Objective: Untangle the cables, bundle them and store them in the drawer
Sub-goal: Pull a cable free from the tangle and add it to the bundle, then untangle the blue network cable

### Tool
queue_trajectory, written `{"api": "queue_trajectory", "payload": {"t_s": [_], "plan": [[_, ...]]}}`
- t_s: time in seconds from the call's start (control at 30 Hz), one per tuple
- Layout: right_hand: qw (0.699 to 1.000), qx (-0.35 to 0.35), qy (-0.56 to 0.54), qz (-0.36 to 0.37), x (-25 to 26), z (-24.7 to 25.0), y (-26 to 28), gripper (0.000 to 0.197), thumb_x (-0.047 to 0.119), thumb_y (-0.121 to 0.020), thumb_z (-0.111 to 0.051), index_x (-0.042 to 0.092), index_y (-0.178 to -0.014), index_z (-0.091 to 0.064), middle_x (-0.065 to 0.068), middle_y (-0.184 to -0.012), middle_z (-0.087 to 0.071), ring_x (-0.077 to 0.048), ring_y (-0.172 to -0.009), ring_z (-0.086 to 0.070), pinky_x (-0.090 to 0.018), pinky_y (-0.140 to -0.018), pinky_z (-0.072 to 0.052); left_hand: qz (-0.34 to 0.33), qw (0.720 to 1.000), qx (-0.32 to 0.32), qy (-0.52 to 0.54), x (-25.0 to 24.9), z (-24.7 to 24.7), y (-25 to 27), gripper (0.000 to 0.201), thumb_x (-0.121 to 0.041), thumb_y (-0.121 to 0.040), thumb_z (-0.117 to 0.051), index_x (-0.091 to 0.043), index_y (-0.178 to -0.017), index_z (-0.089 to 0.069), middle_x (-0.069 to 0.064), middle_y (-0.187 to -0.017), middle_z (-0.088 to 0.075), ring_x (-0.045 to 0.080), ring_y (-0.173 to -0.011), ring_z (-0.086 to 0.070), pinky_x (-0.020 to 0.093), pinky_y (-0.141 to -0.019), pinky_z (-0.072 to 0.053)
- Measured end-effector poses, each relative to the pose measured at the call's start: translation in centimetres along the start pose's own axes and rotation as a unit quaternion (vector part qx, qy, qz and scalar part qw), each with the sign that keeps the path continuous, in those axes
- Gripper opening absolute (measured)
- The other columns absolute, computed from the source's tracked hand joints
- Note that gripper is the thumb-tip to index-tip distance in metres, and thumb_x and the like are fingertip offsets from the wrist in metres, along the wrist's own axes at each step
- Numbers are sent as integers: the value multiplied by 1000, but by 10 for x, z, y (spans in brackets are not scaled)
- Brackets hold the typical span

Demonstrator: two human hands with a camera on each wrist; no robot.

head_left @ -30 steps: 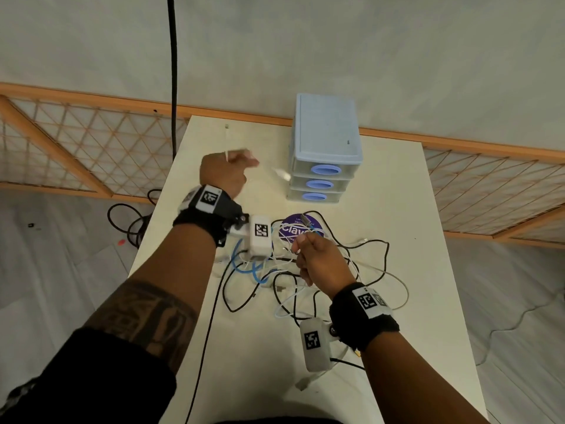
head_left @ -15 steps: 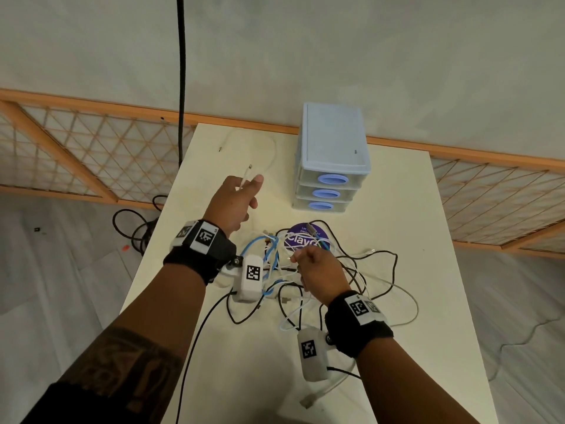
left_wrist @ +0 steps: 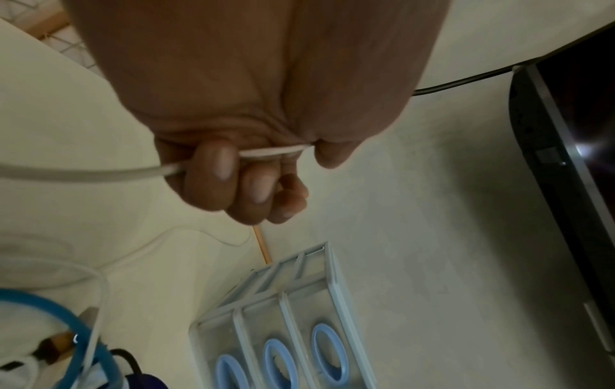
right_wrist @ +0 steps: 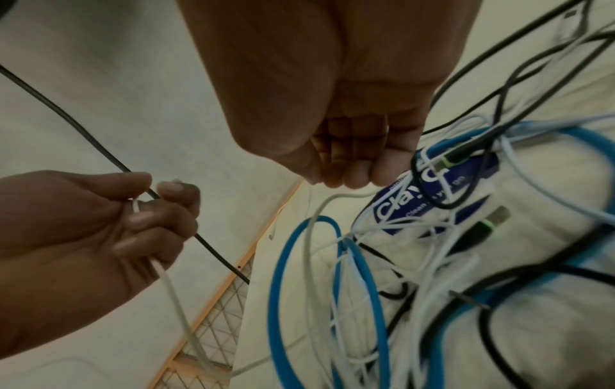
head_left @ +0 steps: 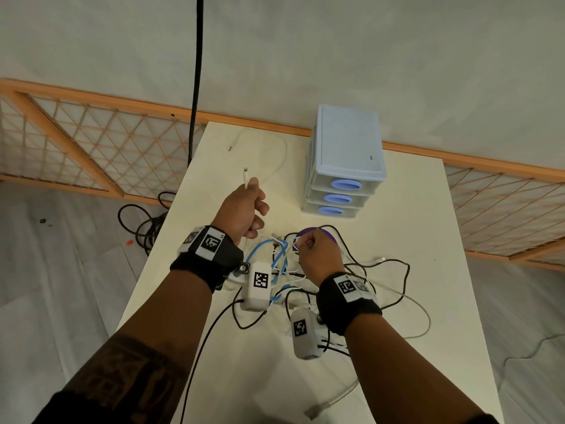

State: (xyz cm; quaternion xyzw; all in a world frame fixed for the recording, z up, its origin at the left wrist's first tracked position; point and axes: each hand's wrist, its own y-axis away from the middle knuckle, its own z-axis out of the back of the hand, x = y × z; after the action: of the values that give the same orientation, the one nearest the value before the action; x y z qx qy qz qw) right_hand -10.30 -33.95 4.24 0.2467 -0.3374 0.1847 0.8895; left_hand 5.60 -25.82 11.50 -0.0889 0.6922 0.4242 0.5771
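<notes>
Two hands work one white cable (head_left: 282, 160): the left hand (head_left: 241, 214), frame centre, grips its plug end clear of the tangle (head_left: 305, 280); the right hand (head_left: 318, 255) pinches a white strand just right of it, likely steadying the tangle.

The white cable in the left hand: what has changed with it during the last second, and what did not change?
The left hand moved from near the drawer unit back toward the cable tangle, keeping its grip on the white cable, whose plug end now sticks up above the fist. A loop of that cable now lies on the table behind the hand. The right hand stayed on the tangle; all drawers stayed closed.
</notes>
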Motion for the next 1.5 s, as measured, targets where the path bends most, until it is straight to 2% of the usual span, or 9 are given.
{"api": "queue_trajectory", "payload": {"t_s": [0.13, 0.3, 0.43, 0.53, 0.7, 0.87, 1.13, 1.33, 1.5], "plan": [[1000, 6, 13, -22, -16, 2, 4, 27, 24, -104, -45, 9, -118, -62, -12, -105, -71, -26, -89, -65, -29, -76, -46, -4, 1000, 19, -19, 5, 5, -4, 36, -44, -108, -38, -15, -92, -53, -2, -61, -39, 10, -40, -28, 19, -42, -21], [1000, 4, 2, -11, -32, 4, 9, 20, 28, -102, -54, 17, -86, -57, 5, -78, -63, -14, -72, -56, -10, -54, -32, 10, 998, 53, -33, 3, 10, -7, 46, -64, -99, -45, -18, -99, -51, -9, -56, -34, 10, -44, -22, 22, -48, -15], [998, -23, -46, -22, -50, 8, 16, 20, 27, -100, -56, 20, -81, -61, 2, -75, -69, -15, -68, -67, -26, -64, -51, 30, 998, 57, 18, 3, 13, -13, 53, -73, -96, -37, -21, -96, -50, -8, -60, -36, 8, -43, -21, 20, -43, -17], [994, -64, -75, -38, -56, 18, 20, 18, 27, -99, -57, 23, -83, -64, 2, -73, -71, -18, -66, -69, -30, -64, -55, 11, 998, 50, 37, 7, 12, -15, 41, -56, -105, -34, -22, -89, -50, -7, -60, -38, 9, -42, -22, 18, -44, -16], [984, -165, -48, -44, -51, 47, 6, 17, 25, -100, -59, 16, -88, -67, 8, -73, -64, -13, -69, -57, -8, -54, -34, -34, 995, 87, -33, 10, 2, -16, 38, -36, -110, -34, -19, -78, -47, -8, -55, -35, 12, -49, -20, 20, -48, -14], [991, -95, 47, -84, -68, 48, -16, 24, 29, -102, -56, 8, -99, -68, -8, -93, -72, -22, -80, -58, -21, -57, -36, -88, 987, 120, -66, 13, -3, -13, 33, -28, -110, -44, -7, -96, -66, -2, -65, -39, 10, -47, -27, 22, -45, -24], [978, 31, 183, -99, -79, 30, -20, 34, 20, -104, -48, 11, -135, -60, -12, -138, -54, -32, -123, -55, -40, -103, -48, -63, 991, 111, -37, 12, -4, -11, 33, -18, -109, -44, -7, -99, -72, 2, -71, -50, 12, -50, -29, 25, -50, -23], [968, 31, 200, -146, -85, 28, -12, 27, 44, -97, -54, 27, -113, -67, -6, -116, -65, -29, -105, -66, -41, -88, -54, -61, 991, 109, -48, 14, -11, -3, 33, -20, -110, -44, -7, -98, -72, 2, -70, -48, 9, -47, -29, 22, -48, -23], [963, 54, 214, -154, -86, 31, -4, 23, 40, -95, -59, 23, -108, -67, -4, -110, -70, -29, -103, -66, -34, -80, -49, -58, 991, 109, -56, 13, -15, 5, 33, -21, -110, -43, -5, -102, -72, 2, -70, -49, 9, -48, -30, 23, -50, -23]]}}
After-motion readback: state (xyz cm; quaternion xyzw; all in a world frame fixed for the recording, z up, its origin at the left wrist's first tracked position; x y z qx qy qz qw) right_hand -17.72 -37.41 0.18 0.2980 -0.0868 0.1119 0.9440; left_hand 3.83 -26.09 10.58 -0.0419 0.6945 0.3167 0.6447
